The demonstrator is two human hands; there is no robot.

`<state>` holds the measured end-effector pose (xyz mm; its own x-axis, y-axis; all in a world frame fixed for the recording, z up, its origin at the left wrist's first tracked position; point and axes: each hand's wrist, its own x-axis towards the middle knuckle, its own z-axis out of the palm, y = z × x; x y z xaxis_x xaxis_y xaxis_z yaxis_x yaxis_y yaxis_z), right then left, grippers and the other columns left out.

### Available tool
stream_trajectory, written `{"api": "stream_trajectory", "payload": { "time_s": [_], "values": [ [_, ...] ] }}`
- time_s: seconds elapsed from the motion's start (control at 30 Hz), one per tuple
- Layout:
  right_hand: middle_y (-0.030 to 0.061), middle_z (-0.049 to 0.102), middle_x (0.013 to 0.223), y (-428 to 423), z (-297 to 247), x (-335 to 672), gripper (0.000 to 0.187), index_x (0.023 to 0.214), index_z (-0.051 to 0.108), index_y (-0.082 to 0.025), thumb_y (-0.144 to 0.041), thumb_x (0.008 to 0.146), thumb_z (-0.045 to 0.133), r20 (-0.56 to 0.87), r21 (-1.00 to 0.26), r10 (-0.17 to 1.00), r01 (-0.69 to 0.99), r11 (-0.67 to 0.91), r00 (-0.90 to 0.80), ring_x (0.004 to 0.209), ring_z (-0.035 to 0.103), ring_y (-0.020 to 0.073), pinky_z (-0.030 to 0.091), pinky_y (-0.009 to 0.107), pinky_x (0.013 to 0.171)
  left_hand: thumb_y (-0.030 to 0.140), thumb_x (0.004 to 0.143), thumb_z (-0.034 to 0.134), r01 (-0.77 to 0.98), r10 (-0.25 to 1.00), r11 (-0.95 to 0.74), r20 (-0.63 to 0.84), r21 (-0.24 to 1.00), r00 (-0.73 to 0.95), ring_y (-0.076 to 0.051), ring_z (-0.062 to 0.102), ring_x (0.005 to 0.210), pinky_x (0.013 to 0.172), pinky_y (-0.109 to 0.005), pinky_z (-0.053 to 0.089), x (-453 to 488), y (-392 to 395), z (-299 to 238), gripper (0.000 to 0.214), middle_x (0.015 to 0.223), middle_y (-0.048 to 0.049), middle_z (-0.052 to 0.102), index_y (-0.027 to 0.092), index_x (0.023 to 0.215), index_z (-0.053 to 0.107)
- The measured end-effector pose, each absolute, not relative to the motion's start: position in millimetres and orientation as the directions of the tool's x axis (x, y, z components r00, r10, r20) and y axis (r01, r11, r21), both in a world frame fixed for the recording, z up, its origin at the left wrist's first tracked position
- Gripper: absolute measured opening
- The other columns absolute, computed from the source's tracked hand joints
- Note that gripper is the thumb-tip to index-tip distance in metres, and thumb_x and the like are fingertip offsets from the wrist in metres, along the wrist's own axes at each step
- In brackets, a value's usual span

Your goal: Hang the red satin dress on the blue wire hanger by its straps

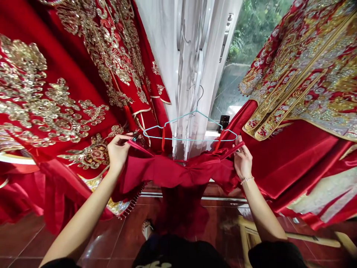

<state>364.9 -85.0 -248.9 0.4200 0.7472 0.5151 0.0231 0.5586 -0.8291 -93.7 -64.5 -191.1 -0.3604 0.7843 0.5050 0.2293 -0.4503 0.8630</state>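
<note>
My only feed is the head-worn camera, looking forward and down from the wearer's head, close over the left hand [118, 153] and right hand [243, 162], its wide frame curving out to the window [231, 63] ahead and the tiled floor [119, 238] below.

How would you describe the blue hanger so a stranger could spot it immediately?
Find the sheer white curtain between gold-embroidered red robes. In front of it, above the red garment held by the left hand and right hand, is a thin pale-blue wire hanger, plain among the gold embroidery.
</note>
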Motion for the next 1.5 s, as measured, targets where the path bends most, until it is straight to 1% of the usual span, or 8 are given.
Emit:
{"api": "stream_trajectory", "payload": {
  "time_s": [0.3, 0.57, 0.7, 0.83, 1.0, 1.23, 1.37, 1.5],
  "values": [
    [0.0098, 0.050, 0.154, -45.6, -235.6, 393.4, 0.068, 0.134, 0.060, -0.025, -0.040, 0.070, 0.080, 0.579, -0.810, 0.737, 0.150, 0.566, 0.348, 0.147, 0.041, 0.0261, 0.033, 0.044, 0.123, 0.032, 0.073, 0.073, 0.210, 0.787, -0.561, 0.594, 0.801, -0.167, -0.021, 0.068, 0.111, 0.101, -0.037, 0.055, -49.3, -45.5, -154.3, 0.030, 0.116, -0.0078, 0.067, 0.019, 0.096, 0.057],
    [0.0117, 0.063, 0.140, -46.2, -215.5, 394.1, 0.058, 0.119, 0.066, -0.024, -0.043, 0.067, 0.085, 0.548, -0.836, 0.805, 0.141, 0.530, 0.227, 0.131, 0.059, 0.0267, 0.043, 0.043, 0.117, 0.028, 0.071, 0.072, 0.278, 0.716, -0.493, 0.566, 0.825, -0.409, -0.022, 0.065, 0.116, 0.104, -0.037, 0.052, -77.5, -7.3, -163.6, 0.028, 0.113, -0.0093, 0.070, 0.018, 0.095, 0.060],
    [0.0105, 0.072, 0.127, -48.8, -196.9, 389.2, 0.054, 0.112, 0.072, -0.021, -0.041, 0.064, 0.085, 0.522, -0.838, 0.841, 0.268, 0.476, 0.139, 0.117, 0.067, 0.0284, 0.050, 0.045, 0.109, 0.045, 0.074, 0.073, 0.238, 0.850, -0.510, 0.526, 0.826, -0.004, -0.027, 0.069, 0.111, 0.105, -0.043, 0.052, -74.1, 3.8, -149.6, 0.035, 0.108, -0.0118, 0.074, 0.016, 0.093, 0.067],
    [0.0081, 0.078, 0.107, -52.4, -171.7, 386.4, 0.044, 0.102, 0.077, -0.018, -0.043, 0.066, 0.081, 0.503, -0.783, 0.862, 0.456, 0.423, 0.064, 0.102, 0.072, 0.0299, 0.054, 0.047, 0.102, 0.051, 0.079, 0.069, 0.301, 0.812, -0.561, 0.442, 0.771, 0.382, -0.027, 0.072, 0.097, 0.099, -0.042, 0.055, -53.1, 2.8, -125.6, 0.036, 0.097, -0.0105, 0.077, 0.015, 0.086, 0.071],
    [0.0056, 0.079, 0.095, -52.1, -143.7, 370.5, 0.035, 0.096, 0.080, -0.019, -0.041, 0.068, 0.077, 0.507, -0.697, 0.860, 0.562, 0.445, -0.053, 0.093, 0.072, 0.0287, 0.057, 0.043, 0.092, 0.038, 0.083, 0.064, 0.307, 0.772, -0.605, 0.446, 0.735, 0.452, -0.019, 0.069, 0.072, 0.071, -0.032, 0.058, -34.4, 4.0, -119.9, 0.025, 0.086, -0.0074, 0.075, 0.014, 0.088, 0.069],
    [0.0059, 0.076, 0.089, -39.1, -142.6, 349.0, 0.031, 0.092, 0.074, -0.018, -0.042, 0.072, 0.070, 0.554, -0.761, 0.832, 0.425, 0.491, 0.033, 0.084, 0.071, 0.0234, 0.057, 0.037, 0.083, 0.038, 0.084, 0.059, 0.267, 0.823, -0.540, 0.435, 0.798, 0.366, -0.013, 0.057, 0.049, 0.051, -0.025, 0.049, -33.3, 11.7, -126.5, 0.022, 0.068, -0.0016, 0.067, 0.016, 0.087, 0.058],
    [0.0042, 0.072, 0.081, -38.9, -147.8, 358.7, 0.020, 0.084, 0.067, -0.020, -0.037, 0.074, 0.066, 0.483, -0.666, 0.868, 0.595, 0.449, -0.113, 0.077, 0.067, 0.0219, 0.056, 0.037, 0.078, 0.036, 0.085, 0.058, 0.489, 0.768, -0.633, 0.410, 0.600, 0.492, -0.019, 0.066, 0.070, 0.069, -0.031, 0.056, -46.0, 18.8, -126.9, 0.020, 0.085, -0.0054, 0.071, 0.017, 0.092, 0.060],
    [0.0076, 0.070, 0.105, -48.2, -158.5, 385.1, 0.042, 0.114, 0.060, -0.022, -0.030, 0.073, 0.067, 0.473, -0.578, 0.859, 0.667, 0.470, -0.196, 0.096, 0.068, 0.0251, 0.054, 0.045, 0.095, 0.033, 0.086, 0.061, 0.760, 0.778, -0.608, 0.362, 0.230, 0.513, -0.029, 0.067, 0.102, 0.094, -0.045, 0.053, -67.4, 2.2, -128.7, 0.041, 0.121, -0.0130, 0.066, 0.019, 0.124, 0.058]
  ]
}}
